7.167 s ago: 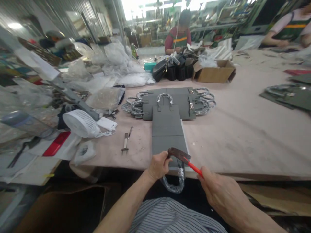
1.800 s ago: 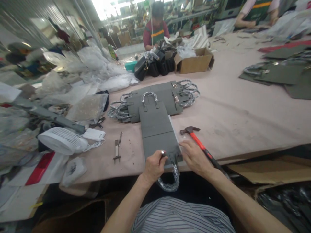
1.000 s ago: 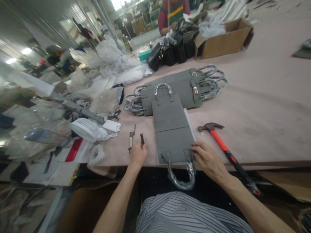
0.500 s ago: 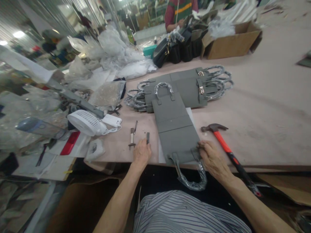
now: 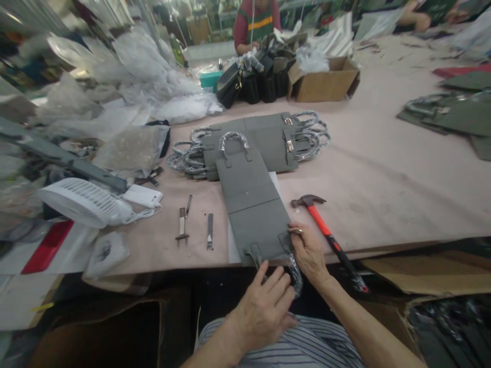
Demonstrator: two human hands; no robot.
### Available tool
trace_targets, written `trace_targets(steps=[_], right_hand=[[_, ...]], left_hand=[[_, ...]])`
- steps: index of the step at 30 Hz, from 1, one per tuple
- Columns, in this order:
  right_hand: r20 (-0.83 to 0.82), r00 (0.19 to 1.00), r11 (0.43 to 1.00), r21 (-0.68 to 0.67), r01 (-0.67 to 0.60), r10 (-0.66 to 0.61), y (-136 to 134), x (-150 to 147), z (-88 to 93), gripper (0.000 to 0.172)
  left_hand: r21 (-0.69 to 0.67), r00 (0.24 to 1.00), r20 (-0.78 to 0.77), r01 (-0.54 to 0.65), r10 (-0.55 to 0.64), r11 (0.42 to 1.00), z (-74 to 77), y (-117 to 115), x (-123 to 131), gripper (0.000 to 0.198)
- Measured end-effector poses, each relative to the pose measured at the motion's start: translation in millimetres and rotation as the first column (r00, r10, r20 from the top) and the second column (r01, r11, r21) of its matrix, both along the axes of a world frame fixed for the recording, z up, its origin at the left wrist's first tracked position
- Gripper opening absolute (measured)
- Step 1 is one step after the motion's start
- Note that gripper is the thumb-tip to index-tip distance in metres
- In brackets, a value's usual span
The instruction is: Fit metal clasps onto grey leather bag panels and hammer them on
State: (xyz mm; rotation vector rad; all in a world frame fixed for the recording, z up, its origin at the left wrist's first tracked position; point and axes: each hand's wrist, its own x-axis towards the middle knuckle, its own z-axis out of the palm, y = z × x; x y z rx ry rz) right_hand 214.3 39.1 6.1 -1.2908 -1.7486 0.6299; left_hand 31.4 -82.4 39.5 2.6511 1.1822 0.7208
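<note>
A grey leather bag panel [image 5: 253, 199] lies flat, its near edge at the table's front edge. A plastic-wrapped handle [image 5: 295, 276] hangs from its near end; another loops at its far end. My right hand [image 5: 309, 253] pinches the panel's near right corner. My left hand [image 5: 264, 304] is over the near handle, fingers stretched and apart, hiding part of it. Left of the panel lie a flat metal punch [image 5: 209, 231], a two-pronged metal tool [image 5: 182, 227] and a thin metal rod [image 5: 188, 205]. A claw hammer [image 5: 320, 222] with an orange-black grip rests to the right.
Behind the panel is a stack of grey bag panels [image 5: 264, 135] with wrapped handles. Farther back are black bags [image 5: 251, 87] and a cardboard box [image 5: 326, 84]. A white fan [image 5: 82, 199] and plastic bags stand left. More grey panels [image 5: 456, 115] lie right. Co-workers sit across the table.
My left hand has left the metal punch on the table and moved right to the near handle. My right hand still pinches the panel's corner. The view has swung right.
</note>
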Motion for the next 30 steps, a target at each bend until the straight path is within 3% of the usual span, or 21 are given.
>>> trace_targets(steps=[3, 6, 12, 18, 22, 26, 30], right_hand=[[-0.027, 1.0, 1.0, -0.001, 0.002, -0.002, -3, 3, -0.9, 0.021], [-0.052, 0.999, 1.0, 0.0, -0.012, 0.012, -5, 4, -0.9, 0.02], [-0.054, 0.99, 0.991, 0.035, -0.127, 0.129, -9, 6, -5.5, 0.019], [-0.034, 0.975, 0.976, 0.037, -0.217, 0.218, -10, 14, -6.6, 0.026], [0.088, 0.959, 0.956, 0.096, -0.278, 0.27, -8, 17, 1.8, 0.028], [0.266, 0.918, 0.94, 0.098, -0.328, 0.293, -3, 18, 10.3, 0.029], [0.193, 0.936, 0.939, 0.124, -0.321, 0.295, 0, 18, 9.0, 0.023]], left_hand=[[-0.006, 0.998, -0.066, -0.005, 0.005, 1.0, -10.0, 5, 4, 0.024], [0.04, 0.997, -0.073, 0.035, -0.032, 0.999, -12.9, 13, -7, 0.029], [0.087, 0.996, -0.088, 0.003, 0.005, 0.996, -9.4, 14, -29, 0.031], [0.052, 0.997, -0.063, -0.035, 0.038, 0.998, -14.7, 10, -33, 0.031], [0.032, 0.998, -0.033, -0.056, 0.057, 0.998, -9.1, 11, -31, 0.034], [-0.071, 0.999, -0.021, -0.045, 0.043, 0.996, -1.2, 15, -30, 0.025], [-0.203, 0.994, 0.109, -0.001, 0.024, 0.979, 14.5, 18, -33, 0.016]])
